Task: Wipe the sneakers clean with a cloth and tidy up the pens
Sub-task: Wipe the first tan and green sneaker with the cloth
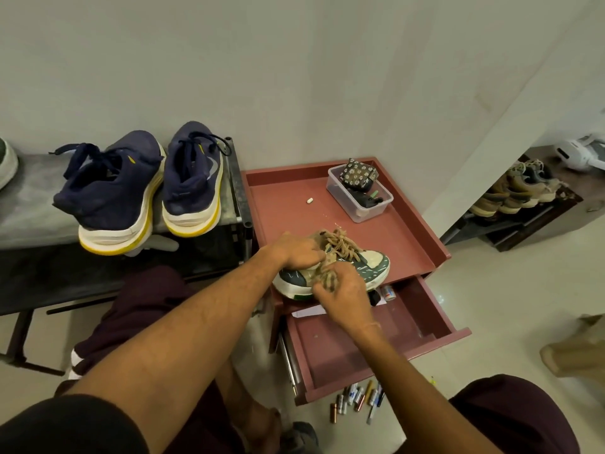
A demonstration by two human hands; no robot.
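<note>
From the head camera, a green-and-cream sneaker with a white sole lies at the centre of the frame. It rests on the near edge of a red-brown metal cabinet top, its toe pointing right. Its tan laces stand up in a loose tangle.

The left hand comes in from the lower left, its fingers curled over the shoe's opening beside the laces, gripping it. The right hand sits just below, against the near side of the sneaker. Its fingertips pinch a tan bunch of fabric; I cannot tell whether this is a cloth or a lace end.

Under the hands an open red-brown drawer juts toward the lower right. Scattered pens lie on the pale floor just below its front.

At the upper right of the cabinet top stands a clear plastic tub holding a black flowered box.

In the upper left, a pair of navy sneakers with white-and-yellow soles sits on a grey bench, heels toward the camera.
</note>
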